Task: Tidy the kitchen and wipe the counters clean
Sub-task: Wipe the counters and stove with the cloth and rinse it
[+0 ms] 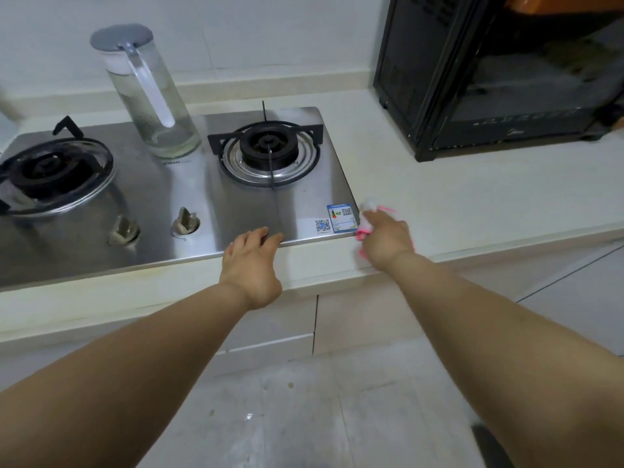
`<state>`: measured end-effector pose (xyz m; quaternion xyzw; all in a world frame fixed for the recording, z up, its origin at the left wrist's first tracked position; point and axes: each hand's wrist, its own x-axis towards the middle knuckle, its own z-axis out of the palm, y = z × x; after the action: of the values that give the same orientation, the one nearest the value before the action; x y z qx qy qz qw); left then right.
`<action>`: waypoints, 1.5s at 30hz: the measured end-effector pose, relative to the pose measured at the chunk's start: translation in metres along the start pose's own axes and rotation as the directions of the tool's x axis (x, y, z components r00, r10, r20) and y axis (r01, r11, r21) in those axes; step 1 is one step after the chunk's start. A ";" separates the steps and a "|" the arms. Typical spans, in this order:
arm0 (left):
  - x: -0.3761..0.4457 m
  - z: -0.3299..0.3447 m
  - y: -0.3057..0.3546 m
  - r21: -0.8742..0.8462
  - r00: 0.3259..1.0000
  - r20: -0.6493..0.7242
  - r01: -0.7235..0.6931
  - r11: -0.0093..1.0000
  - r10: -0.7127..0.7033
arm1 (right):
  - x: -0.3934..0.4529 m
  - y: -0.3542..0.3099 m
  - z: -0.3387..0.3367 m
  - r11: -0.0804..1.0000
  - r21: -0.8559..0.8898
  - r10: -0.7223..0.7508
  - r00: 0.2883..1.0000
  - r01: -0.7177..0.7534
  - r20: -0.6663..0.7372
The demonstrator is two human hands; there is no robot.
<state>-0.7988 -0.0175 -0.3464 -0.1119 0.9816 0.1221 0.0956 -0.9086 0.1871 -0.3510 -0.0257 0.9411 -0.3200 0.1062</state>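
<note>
- At the front right corner of the steel hob [256,211], the right hand [386,239] grasps a pink-and-white cloth [366,217], bunched against the pale surface [472,204] just beside the hob's edge.
- Left hand [251,261] holds nothing; its relaxed fingers rest on the hob's front rim.
- Cloth looks soft, light and limp, so it will fold and slip inside the fist; flattening it under the palm should likely give more wiping contact than a pinch.
- Glass pitcher [152,96] stands on the hob between the burners: probably fragile, heavier with water, best taken by its handle.
- Black appliance [489,79] sits on the surface, well apart.
</note>
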 end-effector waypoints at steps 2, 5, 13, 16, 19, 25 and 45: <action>0.000 0.001 0.004 0.014 1.000 -0.023 0.007 1.000 -0.007 | -0.023 0.007 0.005 0.999 0.051 0.014 0.999 -0.012 -0.042; 0.001 0.000 0.004 0.008 1.000 -0.010 0.003 1.000 -0.003 | -0.035 0.023 -0.008 0.999 0.011 0.052 0.998 -0.052 -0.031; 0.000 -0.008 -0.013 -0.086 0.994 0.086 -0.065 0.994 0.073 | -0.045 -0.013 0.032 0.994 -0.061 0.080 0.991 -0.087 -0.106; -0.011 -0.009 -0.021 -0.113 0.997 0.070 -0.026 0.993 0.034 | -0.067 -0.032 0.045 1.000 -0.023 0.005 1.000 -0.004 0.007; -0.026 -0.015 -0.050 -0.051 0.999 0.036 0.026 0.998 -0.025 | -0.060 -0.037 0.037 0.992 0.034 0.117 0.993 -0.118 0.026; -0.051 -0.033 -0.140 0.002 0.993 0.029 0.111 0.994 -0.111 | -0.075 -0.083 0.081 0.966 -0.191 0.129 0.963 -0.177 -0.237; -0.094 -0.058 -0.311 0.040 0.992 0.059 0.111 0.993 -0.113 | -0.128 -0.196 0.195 0.936 -0.301 0.125 0.971 -0.183 -0.202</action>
<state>-0.6430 -0.3077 -0.3391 -0.1613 0.9724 0.1017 0.1341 -0.7453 -0.0698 -0.3594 0.0604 0.9851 -0.1561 0.0403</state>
